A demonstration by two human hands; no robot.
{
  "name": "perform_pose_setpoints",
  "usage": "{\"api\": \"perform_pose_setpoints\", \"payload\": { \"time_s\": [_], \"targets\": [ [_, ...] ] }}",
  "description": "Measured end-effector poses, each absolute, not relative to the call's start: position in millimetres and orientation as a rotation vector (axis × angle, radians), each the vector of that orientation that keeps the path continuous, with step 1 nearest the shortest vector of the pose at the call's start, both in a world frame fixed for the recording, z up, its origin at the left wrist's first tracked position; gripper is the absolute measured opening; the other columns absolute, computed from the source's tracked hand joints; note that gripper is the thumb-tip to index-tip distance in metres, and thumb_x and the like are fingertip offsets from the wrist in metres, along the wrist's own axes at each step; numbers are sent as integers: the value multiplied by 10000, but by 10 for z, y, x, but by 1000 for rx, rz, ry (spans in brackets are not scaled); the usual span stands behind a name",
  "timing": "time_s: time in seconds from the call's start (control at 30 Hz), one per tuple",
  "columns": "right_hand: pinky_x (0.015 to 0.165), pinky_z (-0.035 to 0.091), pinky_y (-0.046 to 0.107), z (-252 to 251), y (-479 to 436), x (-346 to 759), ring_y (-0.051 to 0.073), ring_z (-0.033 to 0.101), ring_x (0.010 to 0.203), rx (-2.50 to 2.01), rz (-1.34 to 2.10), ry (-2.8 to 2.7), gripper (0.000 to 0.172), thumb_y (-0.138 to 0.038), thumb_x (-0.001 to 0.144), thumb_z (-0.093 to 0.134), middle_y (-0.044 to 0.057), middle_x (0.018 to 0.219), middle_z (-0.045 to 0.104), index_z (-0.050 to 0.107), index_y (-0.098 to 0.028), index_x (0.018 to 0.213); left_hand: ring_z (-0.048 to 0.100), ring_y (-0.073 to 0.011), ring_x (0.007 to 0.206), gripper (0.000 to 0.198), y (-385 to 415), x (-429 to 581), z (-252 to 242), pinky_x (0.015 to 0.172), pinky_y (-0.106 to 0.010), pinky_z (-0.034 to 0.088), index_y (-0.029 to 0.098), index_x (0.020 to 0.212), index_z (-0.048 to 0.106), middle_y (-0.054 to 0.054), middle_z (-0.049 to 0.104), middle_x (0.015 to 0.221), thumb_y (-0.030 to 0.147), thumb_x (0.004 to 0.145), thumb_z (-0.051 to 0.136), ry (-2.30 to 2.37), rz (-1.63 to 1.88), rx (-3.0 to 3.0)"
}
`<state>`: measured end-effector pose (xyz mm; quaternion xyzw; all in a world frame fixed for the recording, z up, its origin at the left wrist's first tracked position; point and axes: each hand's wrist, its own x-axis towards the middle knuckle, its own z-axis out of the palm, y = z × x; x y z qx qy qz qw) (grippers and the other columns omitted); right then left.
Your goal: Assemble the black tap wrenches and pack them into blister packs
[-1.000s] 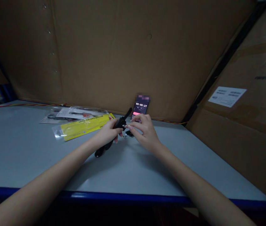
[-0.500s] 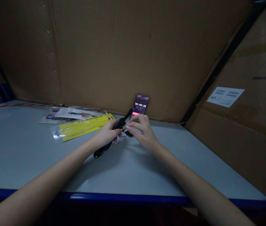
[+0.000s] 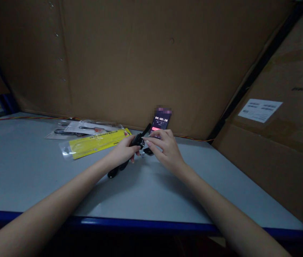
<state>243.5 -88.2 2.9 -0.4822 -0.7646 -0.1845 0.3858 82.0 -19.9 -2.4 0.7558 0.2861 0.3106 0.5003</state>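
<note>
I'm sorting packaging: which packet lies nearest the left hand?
The yellow packet, close by the left hand; the clear packets lie farther back.

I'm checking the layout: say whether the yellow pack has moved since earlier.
No; judged by the cardboard behind it, the yellow pack shows no shift either way.

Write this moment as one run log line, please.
left hand: gripping black tool | right hand: at tool's metal part, contact unclear | beyond hands: lit phone | left on table: yellow packet
</note>
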Motion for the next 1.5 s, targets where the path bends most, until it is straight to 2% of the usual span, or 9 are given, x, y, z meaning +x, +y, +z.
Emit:
{"api": "perform_pose_setpoints", "payload": {
  "time_s": [0.23,0.47,0.7,0.83,1.0,1.17,1.33,1.43,1.5],
  "targets": [
    [813,407,368,11,-870,2399,195,489,905,-1121,-274,-1999,138,-227,813,566,38,907,590,683,-256,879,439,-53,375,81,-262,813,19,354,-180,373,149,826,472,53,499,584,115,756,494,682,743,1846],
    [795,399,389,6,-850,2456,199,490,894,-1120,-376,-1940,161,-250,818,556,39,899,595,682,-247,718,441,-56,382,99,-265,826,13,362,-180,364,149,837,470,56,495,575,109,751,500,710,743,1840],
    [791,421,353,-31,-841,2447,182,519,879,-1153,-266,-1923,201,-219,831,536,50,904,575,661,-240,987,449,-57,347,133,-188,817,-57,354,-187,360,153,888,472,50,510,586,134,758,491,736,760,1850],
    [753,440,307,-53,-825,2425,160,543,850,-1083,-95,-1977,222,-170,829,524,38,894,570,630,-232,1014,440,-56,365,117,-234,823,-21,366,-187,370,150,855,477,57,487,576,115,744,481,721,760,1864],
    [752,422,318,-79,-800,2457,180,534,877,-1134,-269,-2108,248,-73,792,476,47,923,575,611,-215,944,449,-59,395,127,-294,825,7,374,-182,376,147,857,483,52,493,590,114,735,494,713,718,1877],
    [748,418,319,-67,-832,2459,181,526,875,-1097,-403,-2092,256,-27,757,425,46,899,564,600,-212,738,465,-63,403,160,-318,819,-2,377,-185,392,134,908,501,40,516,605,130,748,505,692,629,1889],
    [680,442,280,-37,-864,2413,152,549,760,-1188,-207,-1831,117,-154,799,497,42,877,572,562,-207,880,444,-54,373,197,-320,825,-4,363,-180,383,121,950,487,44,514,594,102,755,491,725,624,1849],
    [609,430,261,-67,-840,2408,137,545,658,-1296,-65,-1877,87,-265,802,554,14,775,588,558,-204,866,441,-52,369,193,-316,828,-3,355,-176,373,127,944,482,45,515,592,95,754,488,728,660,1834],
    [604,420,254,-89,-823,2415,137,554,663,-1290,-27,-1962,58,-241,815,539,8,748,596,554,-198,851,446,-52,374,184,-310,827,-6,358,-174,374,131,930,485,43,518,591,95,750,490,728,682,1839]
  ]
}}
